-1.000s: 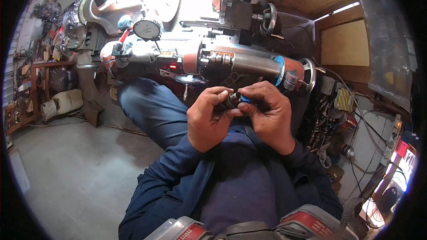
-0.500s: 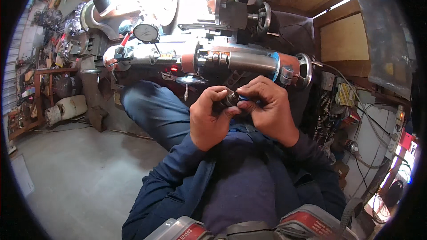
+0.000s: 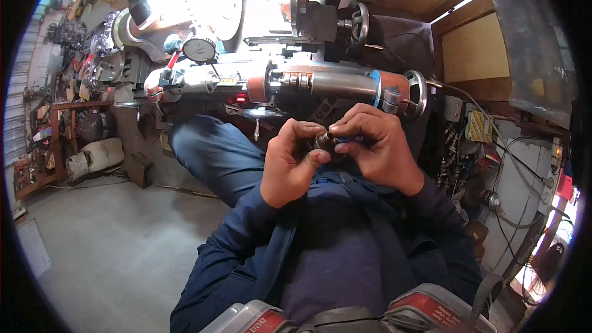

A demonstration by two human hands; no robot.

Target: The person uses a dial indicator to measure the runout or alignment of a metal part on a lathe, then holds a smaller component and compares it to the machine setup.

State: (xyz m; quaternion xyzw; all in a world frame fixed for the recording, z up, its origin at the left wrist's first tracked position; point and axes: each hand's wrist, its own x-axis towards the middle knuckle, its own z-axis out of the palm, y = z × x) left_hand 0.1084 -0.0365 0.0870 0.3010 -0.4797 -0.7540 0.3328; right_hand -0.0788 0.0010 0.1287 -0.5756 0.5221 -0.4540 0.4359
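Observation:
In front of my chest, my left hand (image 3: 285, 163) is closed around a small round dark metal part (image 3: 322, 141), whose shiny narrow end points toward my right hand. My right hand (image 3: 383, 151) has thumb and index finger pinched at that end. Something small and blue (image 3: 343, 139) shows between the right-hand fingers; most of it is hidden, so its kind cannot be told. Both hands are close together, fingertips almost meeting over the metal part.
Beyond my hands lies a lathe-like machine with a steel cylinder (image 3: 345, 84), a handwheel (image 3: 417, 95) at its right end and a dial gauge (image 3: 200, 49) above its left. A lever (image 3: 257, 129) hangs below it. Cables (image 3: 518, 169) run at right; a white roll (image 3: 105, 154) lies at left.
The metal part has turned slightly in my fingers, showing more of its shiny end. My right fingertips have shifted a little. The machine sits slightly further left as the view moved.

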